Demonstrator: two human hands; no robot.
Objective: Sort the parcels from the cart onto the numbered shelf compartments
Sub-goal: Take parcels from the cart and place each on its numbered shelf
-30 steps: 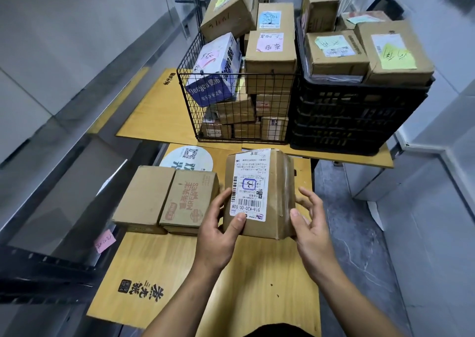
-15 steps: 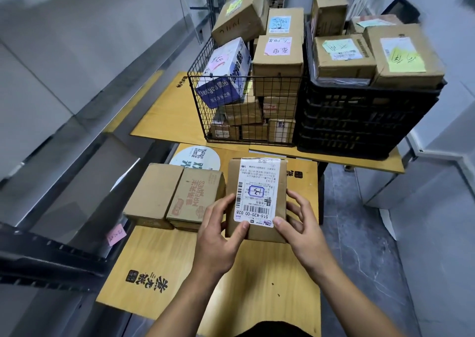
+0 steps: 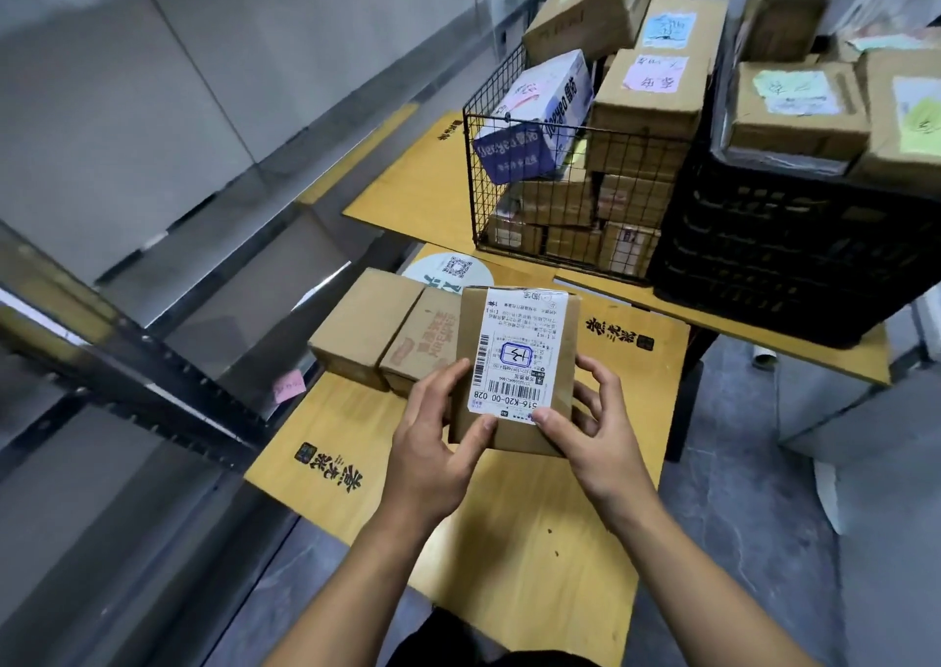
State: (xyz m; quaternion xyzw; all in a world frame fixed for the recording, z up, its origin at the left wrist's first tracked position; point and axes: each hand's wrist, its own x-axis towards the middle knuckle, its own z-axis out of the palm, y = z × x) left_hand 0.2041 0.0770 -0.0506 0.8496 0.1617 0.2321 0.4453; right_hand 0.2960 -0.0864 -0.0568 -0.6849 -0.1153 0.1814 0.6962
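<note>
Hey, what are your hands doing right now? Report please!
Left hand and right hand hold labelled parcel. Over wooden board. Nothing blocking.

Both bare forearms reach forward from the lower edge of the view, converging toward the middle. The left hand (image 3: pixel 433 442) curls its fingers along the left side of a brown cardboard parcel with a white shipping label (image 3: pixel 517 371), thumb pressed on its near face. The right hand (image 3: pixel 598 432) mirrors it on the right side, fingers spread, thumb on the label's lower corner.
</note>
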